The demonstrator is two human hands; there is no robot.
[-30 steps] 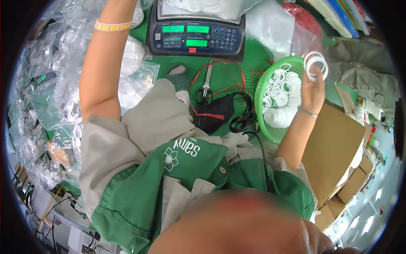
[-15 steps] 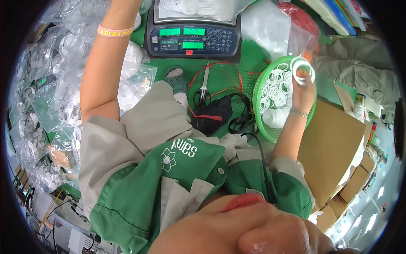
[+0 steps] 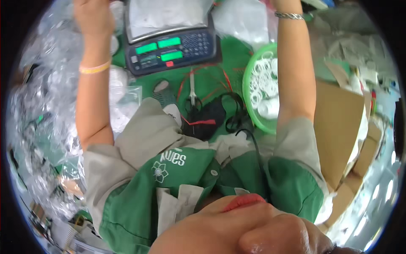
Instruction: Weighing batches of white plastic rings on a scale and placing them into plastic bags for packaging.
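My left hand [image 3: 94, 17] is raised at the upper left beside the scale, over the clear plastic bags. Its fingers run off the top edge and blur, so their pose is hidden. Only the base of my right hand [image 3: 288, 4] shows at the top edge, past its chain bracelet; whatever it holds lies outside the picture. A bag of white pieces [image 3: 169, 15] rests on the counting scale [image 3: 172, 50] between the two arms. My right forearm covers part of a green basket [image 3: 248, 86] of white rings [image 3: 263, 78], with a white stack of rings [image 3: 268, 109] in it.
Scissors [image 3: 193, 91] lie on the green surface among red ties [image 3: 226, 78], near a black cloth item [image 3: 207, 122]. Clear bags [image 3: 50, 97] pile up at the left. A cardboard box [image 3: 336, 131] stands at the right, and a clear bag [image 3: 243, 21] lies beside the scale.
My right hand has moved up and away from above the basket, carrying the white rings out of view. My left hand has come lower into the picture. The whole view has shifted and tilted slightly.
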